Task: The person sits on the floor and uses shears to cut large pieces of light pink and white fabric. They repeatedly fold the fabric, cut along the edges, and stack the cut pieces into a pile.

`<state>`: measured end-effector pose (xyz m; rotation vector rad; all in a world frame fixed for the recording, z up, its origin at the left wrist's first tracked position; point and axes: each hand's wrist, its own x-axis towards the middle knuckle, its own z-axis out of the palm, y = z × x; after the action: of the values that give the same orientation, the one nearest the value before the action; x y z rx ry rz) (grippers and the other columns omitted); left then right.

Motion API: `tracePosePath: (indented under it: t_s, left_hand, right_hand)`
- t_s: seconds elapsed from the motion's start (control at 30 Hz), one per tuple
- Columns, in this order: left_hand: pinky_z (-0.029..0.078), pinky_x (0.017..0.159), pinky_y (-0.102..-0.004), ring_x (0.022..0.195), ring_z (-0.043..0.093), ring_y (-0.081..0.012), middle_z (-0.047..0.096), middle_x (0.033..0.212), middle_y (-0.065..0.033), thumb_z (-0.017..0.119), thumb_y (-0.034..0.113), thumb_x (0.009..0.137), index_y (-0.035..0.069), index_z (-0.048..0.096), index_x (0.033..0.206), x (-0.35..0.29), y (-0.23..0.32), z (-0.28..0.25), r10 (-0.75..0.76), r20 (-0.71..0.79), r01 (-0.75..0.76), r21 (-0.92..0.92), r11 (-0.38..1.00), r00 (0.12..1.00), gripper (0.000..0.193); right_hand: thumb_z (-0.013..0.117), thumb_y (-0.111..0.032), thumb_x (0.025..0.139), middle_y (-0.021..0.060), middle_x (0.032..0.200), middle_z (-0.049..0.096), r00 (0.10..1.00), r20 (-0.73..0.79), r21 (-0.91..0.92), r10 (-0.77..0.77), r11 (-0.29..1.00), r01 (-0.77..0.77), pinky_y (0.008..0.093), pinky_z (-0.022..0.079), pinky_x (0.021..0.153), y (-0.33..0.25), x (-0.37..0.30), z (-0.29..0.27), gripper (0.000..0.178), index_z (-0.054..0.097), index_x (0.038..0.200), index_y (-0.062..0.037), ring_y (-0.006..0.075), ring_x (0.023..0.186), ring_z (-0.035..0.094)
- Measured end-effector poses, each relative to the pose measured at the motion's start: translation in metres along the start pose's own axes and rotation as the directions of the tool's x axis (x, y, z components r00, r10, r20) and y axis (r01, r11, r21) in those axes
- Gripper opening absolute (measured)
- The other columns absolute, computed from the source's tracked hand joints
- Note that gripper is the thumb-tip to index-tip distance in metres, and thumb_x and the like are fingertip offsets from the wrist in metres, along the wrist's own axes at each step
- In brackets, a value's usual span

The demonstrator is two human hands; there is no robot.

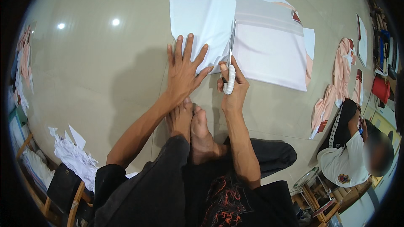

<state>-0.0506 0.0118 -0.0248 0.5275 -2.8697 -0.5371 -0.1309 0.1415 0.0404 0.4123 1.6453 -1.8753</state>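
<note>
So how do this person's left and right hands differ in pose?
The left hand is spread out, while the right hand is curled around the white-wrapped handle of the scissors. The left hand holds no tool, its fingers lying over the white fabric; the right hand is at the fabric's near edge. Both are bare and reach away from the body.

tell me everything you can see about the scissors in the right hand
The scissors have a slim shiny metal blade and a handle loop bound in white material. The right hand grips them, and they point away from the person, the visible blade lying along the boundary between the white fabric and a pinkish-white piece. How far they are open is unclear.
</note>
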Motion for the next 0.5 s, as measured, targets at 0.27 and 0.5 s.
tracePosePath:
  t_s: [0.27,0.5]
  left_hand:
    - [0.016,0.115,-0.0745,0.152,0.013,-0.0501,0.021,0.167,-0.0218,0.066,0.046,0.095,0.023,0.046,0.155,0.002,0.001,-0.004,-0.02,0.049,0.022,-0.046,0.999,0.999,0.067]
    - [0.012,0.116,-0.0741,0.152,0.011,-0.0496,0.019,0.168,-0.0217,0.064,0.048,0.096,0.023,0.048,0.154,0.003,0.002,-0.002,-0.047,0.079,0.051,-0.051,0.997,0.996,0.065]
  right_hand:
    - [0.079,-0.008,0.09,0.0086,0.104,0.071,1.0,-0.009,-0.071,-0.007,0.997,0.007,0.0217,0.041,0.045,0.003,0.012,0.0,0.057,0.058,0.142,0.0014,0.006,0.058,0.053]
    - [0.078,-0.01,0.091,0.0091,0.104,0.072,1.0,0.004,-0.042,-0.002,0.999,0.002,0.0218,0.041,0.045,-0.022,0.033,0.014,0.056,0.057,0.142,0.0016,0.0064,0.058,0.055]
